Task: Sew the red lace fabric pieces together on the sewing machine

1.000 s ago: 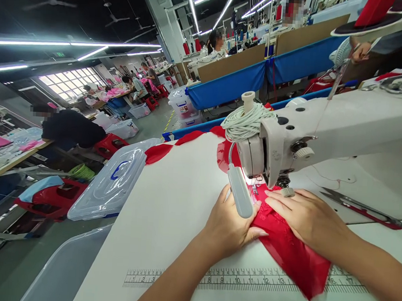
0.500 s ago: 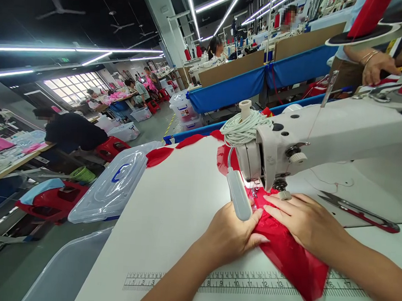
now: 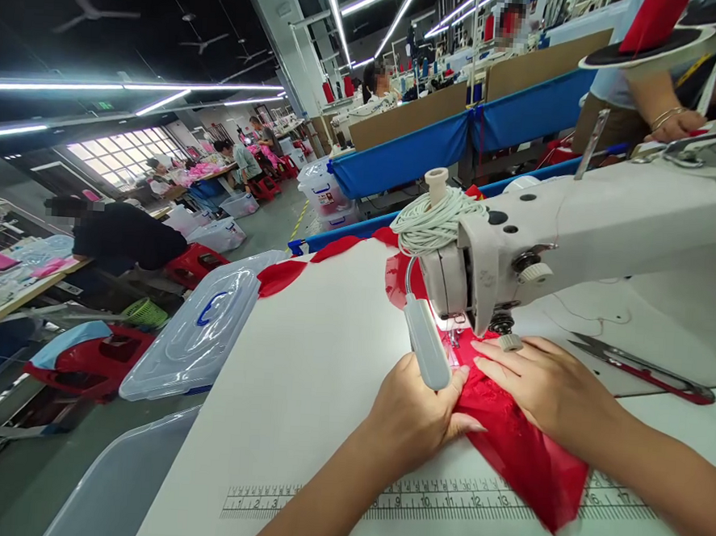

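Note:
A piece of sheer red fabric (image 3: 522,456) runs under the presser foot (image 3: 454,337) of a white sewing machine (image 3: 628,208), its pointed end trailing toward me. My left hand (image 3: 406,416) grips the fabric's left edge, thumb on top; a grey lamp (image 3: 427,345) hides some of its fingers. On the right side of the cloth my right hand (image 3: 560,389) lies flat, fingers stretched toward the needle area. Thread snips (image 3: 648,371) with a red handle rest on the table to the right of that hand.
A printed ruler (image 3: 453,502) crosses the white table (image 3: 291,377) near its front. Red scalloped pieces (image 3: 281,278) lie along the far edge. Lidded plastic bins (image 3: 203,315) stand to the left. Beyond the machine, a co-worker's hand (image 3: 676,124) shows near thread cones.
The view has shifted slightly. Both hands stay on the red fabric in nearly the same positions beside the presser foot. The co-worker's hand has moved.

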A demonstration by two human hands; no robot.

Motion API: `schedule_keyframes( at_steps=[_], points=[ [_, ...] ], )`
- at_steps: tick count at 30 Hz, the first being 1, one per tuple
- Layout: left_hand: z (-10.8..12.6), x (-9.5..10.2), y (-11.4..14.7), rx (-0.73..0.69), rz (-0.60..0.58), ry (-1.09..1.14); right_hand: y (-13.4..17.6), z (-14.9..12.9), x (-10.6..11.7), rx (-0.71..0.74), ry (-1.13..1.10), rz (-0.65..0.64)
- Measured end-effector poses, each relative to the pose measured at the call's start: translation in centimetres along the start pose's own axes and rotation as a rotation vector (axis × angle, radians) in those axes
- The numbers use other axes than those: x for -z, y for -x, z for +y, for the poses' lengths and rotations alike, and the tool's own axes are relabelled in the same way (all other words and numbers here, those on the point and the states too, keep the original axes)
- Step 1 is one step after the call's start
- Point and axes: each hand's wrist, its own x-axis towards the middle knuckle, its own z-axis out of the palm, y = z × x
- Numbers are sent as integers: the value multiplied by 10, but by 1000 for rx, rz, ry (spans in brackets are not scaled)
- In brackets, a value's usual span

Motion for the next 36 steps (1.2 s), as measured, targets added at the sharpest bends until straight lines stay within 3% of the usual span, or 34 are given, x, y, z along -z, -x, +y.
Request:
schedule_keyframes(
  at_steps=[15,20,24,27,29,32,34,36],
  points=[
    [-1,-5,-2,26,-15,-30,1,8,-9,7,8,-75],
    [-4,-6,-1,2,140,-78,-6,2,-4,-67,-57,-58],
    [-13,-13,-6,-91,332,-155,-12,6,-3,-177,-224,-173],
    [-18,-10,-9,-112,404,-150,-19,7,1,-291,-286,-181],
    [-20,-7,-8,-69,388,-72,-24,4,11,-334,-275,-153],
    [-23,-4,-5,87,277,124,-19,-5,44,-353,-387,-167],
    [-26,-5,-4,207,213,242,4,-6,74,-460,-763,-242],
    [-30,-6,-7,303,202,334,43,-1,103,-531,-1059,-114]
  ],
)
